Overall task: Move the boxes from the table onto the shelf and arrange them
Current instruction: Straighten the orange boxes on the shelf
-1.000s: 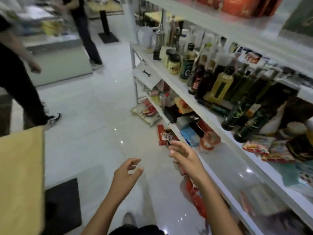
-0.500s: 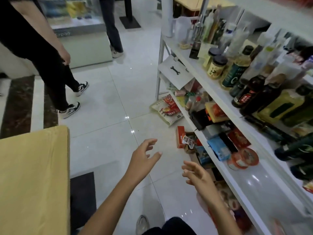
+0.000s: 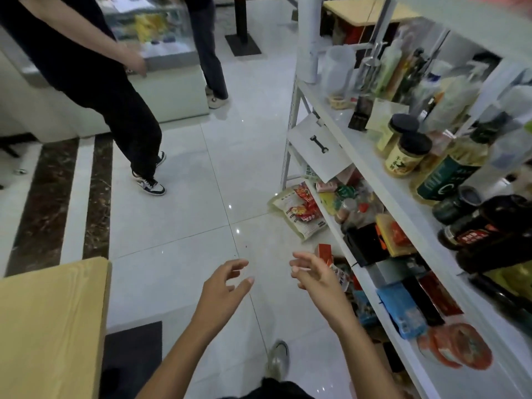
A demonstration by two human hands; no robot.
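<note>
Both hands are empty. The left hand [image 3: 224,286] and right hand [image 3: 313,276] hang out over the floor [image 3: 187,211] with fingers loose and spread, gripping nothing and touching nothing. They sit between the table [image 3: 51,326] on the left and the shelf [image 3: 319,102] on the right, the right one nearer the shelf's edge.

The only boxes I can make out are on the shelf's middle level: a black box [image 3: 364,247] and, nearer, a blue box [image 3: 401,311], packed in among packets. Only a corner of the table shows, so I can't say what waits on the rest of it. Bottles [image 3: 449,174] crowd the level above. A person in black [image 3: 115,96] stands well apart across the floor.

I'd call this the gap between boxes: nothing carried, nothing being placed. The next move, I reckon, calls for turning to the table, taking a box in hand, and finding room for it. The near end of the middle level looks barest, so it could go there without knocking the packets beside it.
</note>
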